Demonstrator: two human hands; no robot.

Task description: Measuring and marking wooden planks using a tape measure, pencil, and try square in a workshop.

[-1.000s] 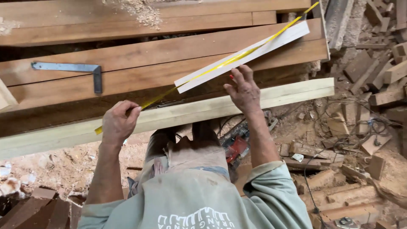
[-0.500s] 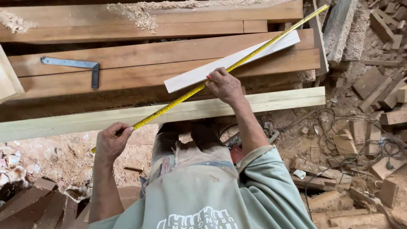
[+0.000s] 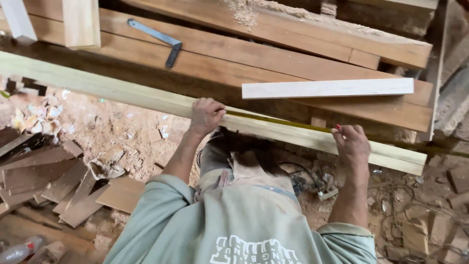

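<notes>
One pale plank [image 3: 146, 98], one square [image 3: 161, 41].

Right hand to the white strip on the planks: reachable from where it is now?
Probably yes. The right hand rests at the tape on the pale beam; the white strip lies just beyond on the planks, nothing between. It would have to leave the tape.

stacked brown planks [image 3: 273, 61] w/ metal square [image 3: 159, 40], white slat [image 3: 327, 88], sawdust pile [image 3: 243, 13], pale beam [image 3: 122, 90] in front
</notes>
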